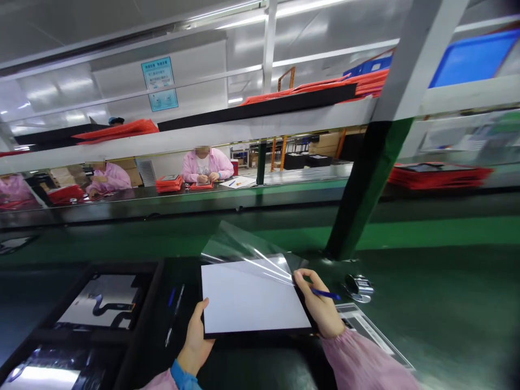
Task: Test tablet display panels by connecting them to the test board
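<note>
A flat display panel [252,298] with a white face and black edges is held up in front of me. My left hand [197,336] grips its left edge, thumb on the front. A clear protective film [244,246] is lifted off the panel's upper part and stands up behind it. My right hand [319,303] pinches the film's right side at the panel's upper right edge. A blue pen [325,294] is tucked in that same hand, pointing right. Whether my right fingers also touch the panel, I cannot tell.
Left of the panel, a black tray [138,303] holds panels with flex cables. A thin pen [175,314] lies beside it. A tape roll [359,287] and a printed sheet [369,330] lie at right, near a post [365,179]. People in pink sit across the bench.
</note>
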{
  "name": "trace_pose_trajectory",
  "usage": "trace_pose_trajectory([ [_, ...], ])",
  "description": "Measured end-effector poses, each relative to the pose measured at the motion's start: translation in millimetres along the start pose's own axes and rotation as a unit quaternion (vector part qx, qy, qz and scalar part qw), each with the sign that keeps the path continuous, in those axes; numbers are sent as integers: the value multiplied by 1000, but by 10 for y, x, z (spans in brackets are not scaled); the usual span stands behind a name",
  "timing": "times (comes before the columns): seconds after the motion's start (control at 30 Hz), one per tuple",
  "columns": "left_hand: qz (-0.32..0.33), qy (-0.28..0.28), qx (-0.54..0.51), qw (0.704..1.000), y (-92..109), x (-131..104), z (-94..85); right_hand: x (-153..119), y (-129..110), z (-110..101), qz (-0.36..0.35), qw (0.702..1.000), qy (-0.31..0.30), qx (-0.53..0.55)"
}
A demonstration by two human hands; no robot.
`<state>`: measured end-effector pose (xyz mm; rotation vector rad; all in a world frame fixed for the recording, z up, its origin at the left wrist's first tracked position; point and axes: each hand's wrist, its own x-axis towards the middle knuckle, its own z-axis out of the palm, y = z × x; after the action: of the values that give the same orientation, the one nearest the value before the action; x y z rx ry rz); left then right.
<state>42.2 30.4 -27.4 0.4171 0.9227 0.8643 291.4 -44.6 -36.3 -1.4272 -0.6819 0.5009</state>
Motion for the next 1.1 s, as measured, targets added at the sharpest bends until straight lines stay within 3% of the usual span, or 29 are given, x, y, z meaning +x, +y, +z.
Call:
trace_pose_trajectory([
  [0.23, 11, -59, -23, 998, 37, -88, 27, 11, 53, -5, 11, 999, 29, 25],
  [0.4, 5, -67, -27, 997, 53, -102, 38, 4, 36, -34, 13, 1000, 17, 7],
  [0.57, -9, -78, -39, 996, 53, -40, -24, -8, -75, -148, -47, 994, -99, 3],
  [0.67, -13, -91, -43, 995, 29, -3, -66, -26, -127, -192, -152, 987, -51, -24],
  [0.73, -10, -92, -42, 995, 4, 11, -76, -57, -123, -147, -285, 951, -6, -116],
  [0.8, -1, -94, -39, 995, -20, 15, -70, -116, -89, -11, -389, 896, -5, -215],
  [0.9, 2, -117, -41, 992, -39, 7, -48, -285, -46, 333, -462, 819, -37, -339],
  [1.0, 2, -126, -57, 990, -39, 5, -39, -509, -94, 651, -525, 734, -154, -402],
  [1.1, 16, -120, -64, 991, -25, 12, -49, -607, -160, 698, -574, 685, -243, -378],
])
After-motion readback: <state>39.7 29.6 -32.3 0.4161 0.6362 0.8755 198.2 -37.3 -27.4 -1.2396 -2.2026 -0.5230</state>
